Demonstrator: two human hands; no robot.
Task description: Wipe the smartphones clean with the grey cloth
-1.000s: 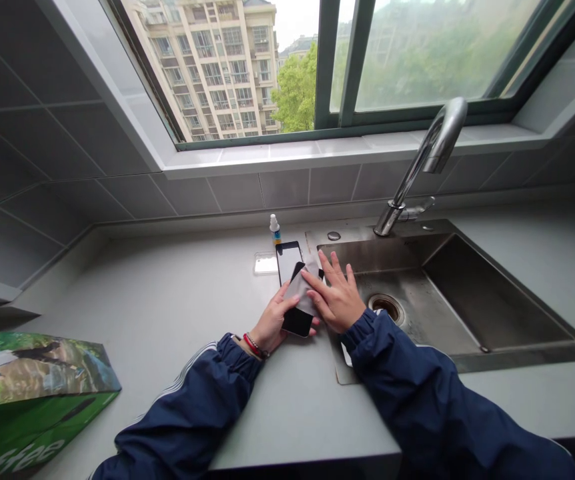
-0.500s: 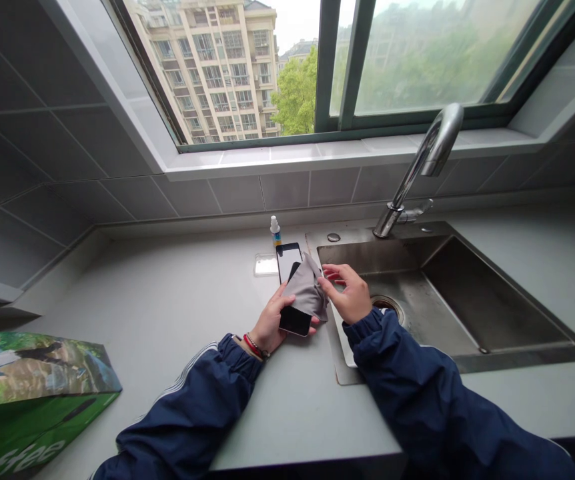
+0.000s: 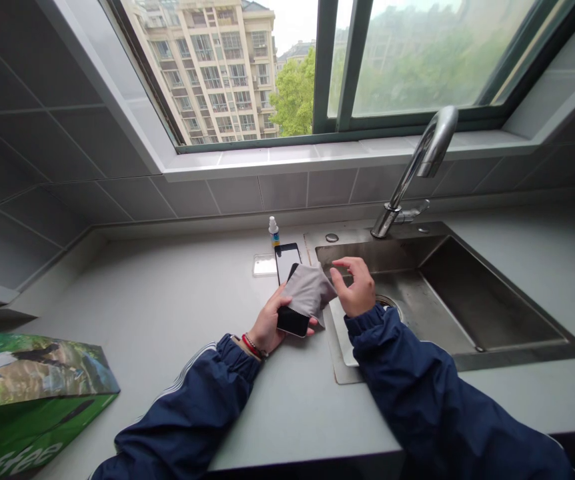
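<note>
The person's left hand (image 3: pixel 271 321) grips a black glass-fronted smartphone (image 3: pixel 291 321) from below, fingers wrapped around one long edge and thumb pressed onto the cloth lying across the screen. The phone is held low over the grey worktop (image 3: pixel 167 293), tilted slightly, just left of the sink's left rim. A soft grey microfibre cloth (image 3: pixel 308 291) with a zigzag-cut lower edge drapes over the phone's middle, leaving its glossy top and bottom ends showing. The right hand (image 3: pixel 356 287) hangs just beside the cloth's right corner, fingers curled and spread a little, with thumb and forefinger apart and pinching nothing; whether its heel touches the cloth, I cannot tell. Just behind the phone, a small spray bottle (image 3: pixel 273 231) with a white nozzle stands upright near the worktop's back edge, and a clear plastic rectangle (image 3: pixel 265 265) lies flat beside the phone's top end. To the right sits a brushed stainless-steel sink (image 3: pixel 467 293) with a round drain (image 3: pixel 387 301), partly hidden by the right sleeve, under a curved chrome faucet (image 3: pixel 417 167). A green printed package (image 3: pixel 32 393) sits on the worktop's front left corner, well apart from the hands. Navy ribbed-cuff sleeves (image 3: pixel 187 413) cover both forearms, and a red cord bracelet (image 3: pixel 251 345) circles the left wrist.
</note>
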